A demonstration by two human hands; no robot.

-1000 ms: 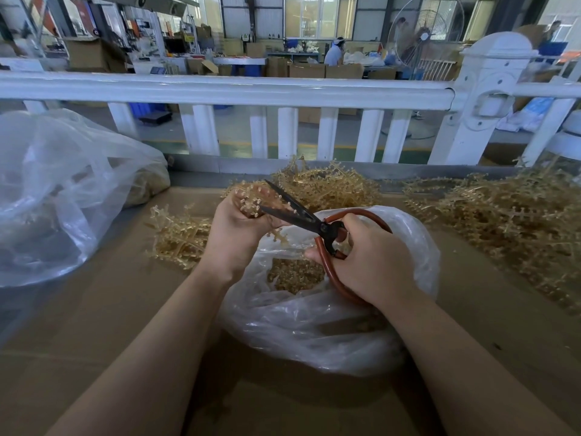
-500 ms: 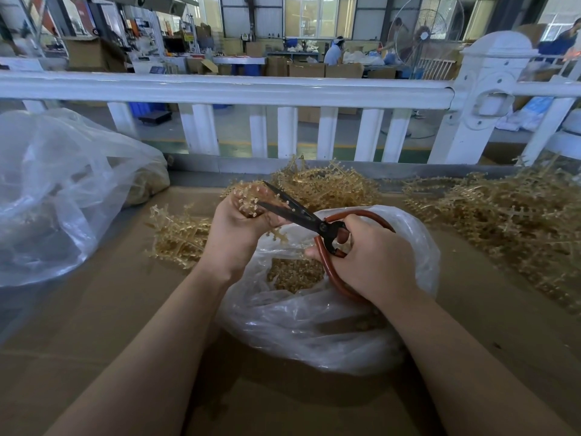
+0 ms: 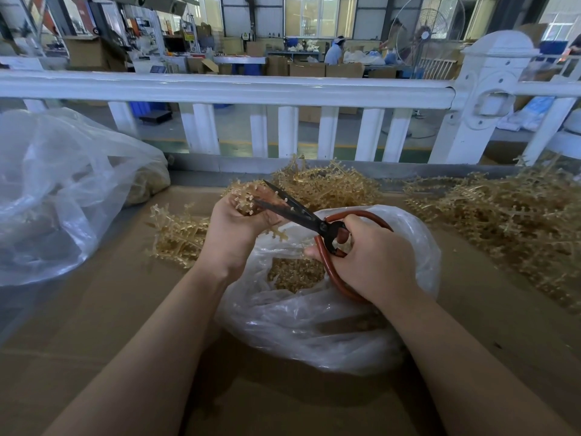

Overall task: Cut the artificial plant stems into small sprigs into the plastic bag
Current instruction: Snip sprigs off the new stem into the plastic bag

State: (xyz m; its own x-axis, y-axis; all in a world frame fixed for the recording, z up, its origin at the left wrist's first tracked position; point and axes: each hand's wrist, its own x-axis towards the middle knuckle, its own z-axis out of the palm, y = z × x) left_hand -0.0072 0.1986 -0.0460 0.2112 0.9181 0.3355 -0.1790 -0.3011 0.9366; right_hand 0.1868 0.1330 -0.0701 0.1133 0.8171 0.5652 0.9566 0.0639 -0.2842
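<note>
Little has moved since the earlier frame: both hands hold the same pose above the plastic bag (image 3: 317, 328). From the head view, the left hand (image 3: 234, 229) grips a golden stem (image 3: 248, 199), fingers curled round it. The right hand (image 3: 374, 262) clasps the red-handled scissors (image 3: 301, 212), blades parted at the stem. Cut sprigs (image 3: 294, 273) lie inside the bag on the table (image 3: 94, 309).
</note>
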